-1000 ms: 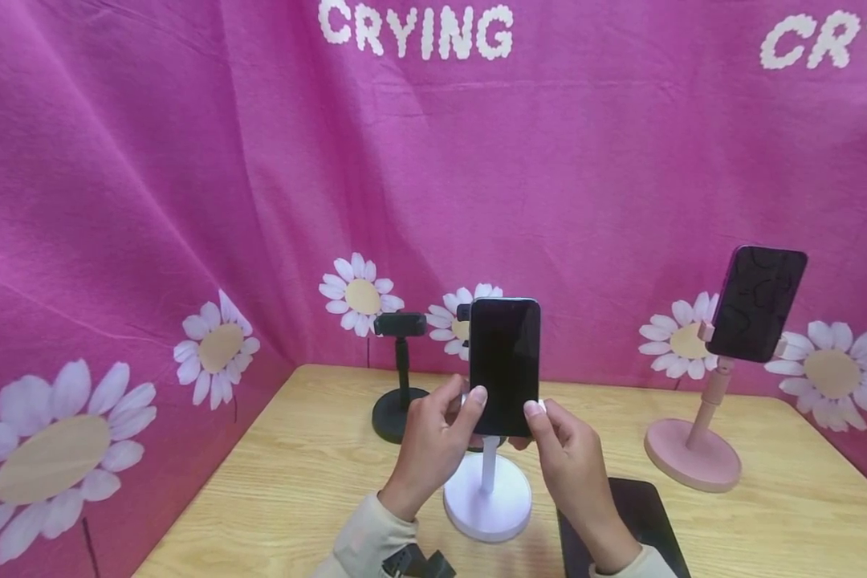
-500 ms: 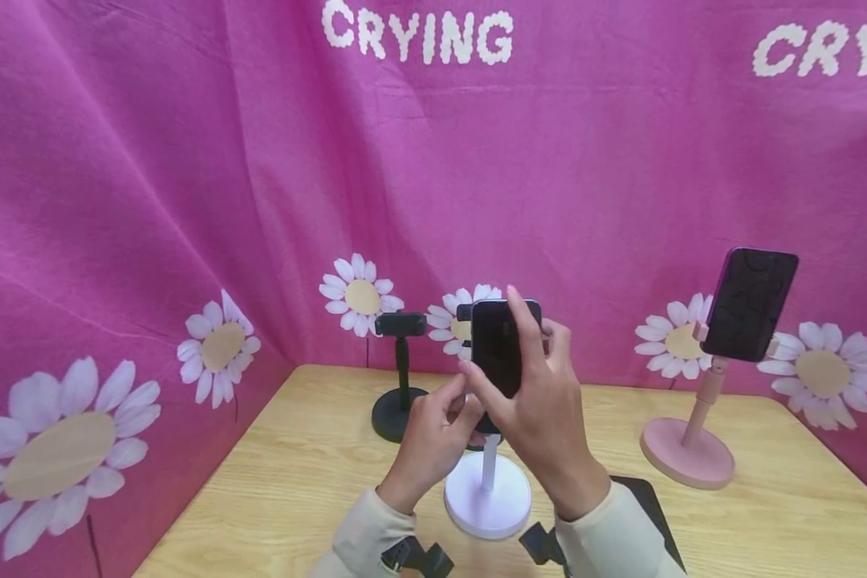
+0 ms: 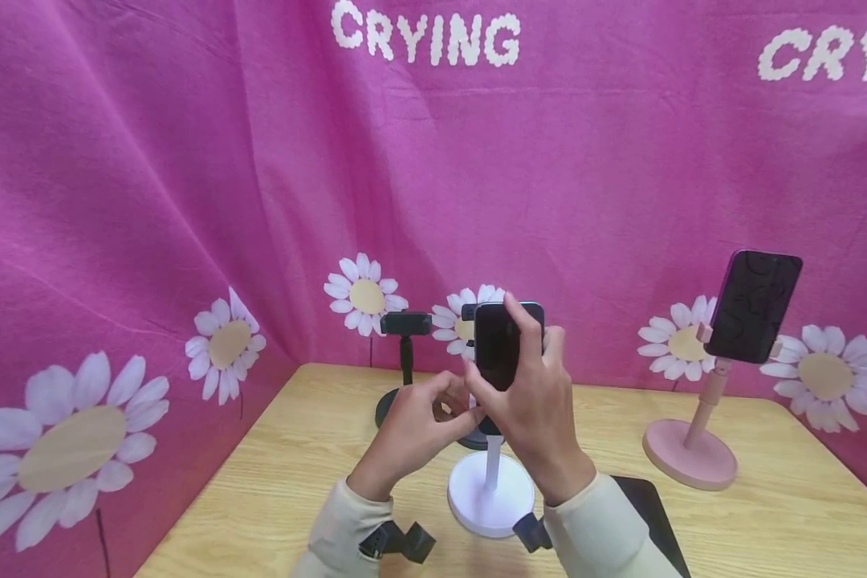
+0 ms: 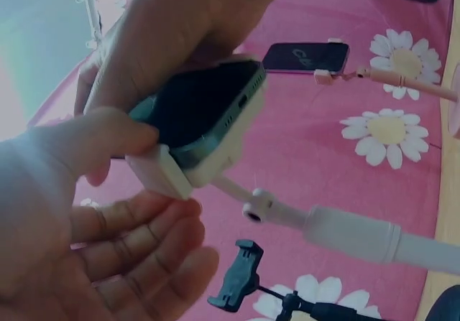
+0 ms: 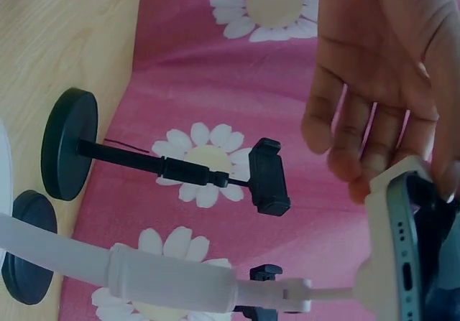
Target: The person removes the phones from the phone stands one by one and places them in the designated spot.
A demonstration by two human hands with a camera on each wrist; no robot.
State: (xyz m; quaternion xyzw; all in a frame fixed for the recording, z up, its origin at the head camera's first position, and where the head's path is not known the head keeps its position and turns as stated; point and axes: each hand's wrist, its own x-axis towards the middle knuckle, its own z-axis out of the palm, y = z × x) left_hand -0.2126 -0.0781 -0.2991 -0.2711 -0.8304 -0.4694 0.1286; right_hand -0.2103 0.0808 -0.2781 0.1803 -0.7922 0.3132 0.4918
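A phone point(image 3: 493, 345) with a dark screen and bluish-green edge stands upright in the clamp point(image 4: 162, 171) of a white phone stand point(image 3: 488, 504). My left hand point(image 3: 415, 429) pinches the clamp's side at the phone's lower left, thumb on one face and fingertips at the other, as the left wrist view shows. My right hand point(image 3: 538, 409) spans the phone from the right, index finger up at its top edge, thumb near its left edge and other fingers round the right side. In the right wrist view, my left hand's fingers point(image 5: 359, 145) extend behind the clamp.
Black phone stands point(image 3: 406, 345) are behind on the left. A pink phone stand point(image 3: 690, 451) holding another phone point(image 3: 755, 305) is at the right. A dark flat tablet-like slab point(image 3: 650, 514) lies under my right forearm on the wooden table point(image 3: 260, 482). Pink flowered cloth point(image 3: 585, 201) hangs behind.
My right hand has risen from the phone's lower right corner to spread over its upper part. My left hand stays at the lower left, its wrist moved slightly outward.
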